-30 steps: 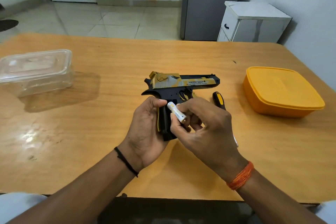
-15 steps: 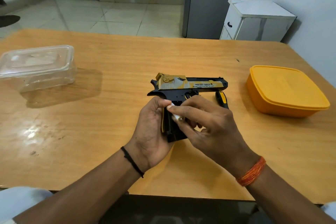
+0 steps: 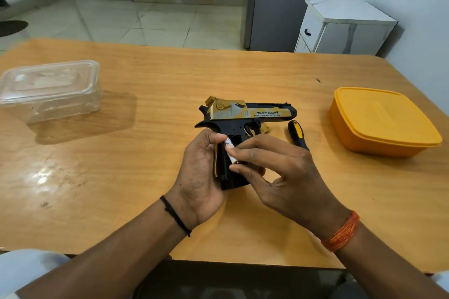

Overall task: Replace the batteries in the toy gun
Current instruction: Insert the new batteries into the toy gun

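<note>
A black and gold toy gun (image 3: 252,114) lies on its side on the wooden table (image 3: 170,80), barrel pointing right. My left hand (image 3: 201,175) grips its black handle from the left. A white battery (image 3: 230,152) lies in the open slot of the handle, pinched and pressed by the fingertips of my right hand (image 3: 279,177). Most of the battery and the slot are hidden by my fingers.
A black and yellow screwdriver (image 3: 297,134) lies just right of the gun. An orange lidded box (image 3: 381,121) stands at the right. A clear plastic lidded container (image 3: 48,90) stands at the far left. A white cabinet (image 3: 345,29) is beyond the table.
The battery was held tilted above the handle in my right hand; it has come down into the handle's slot, and my fingers now press on it.
</note>
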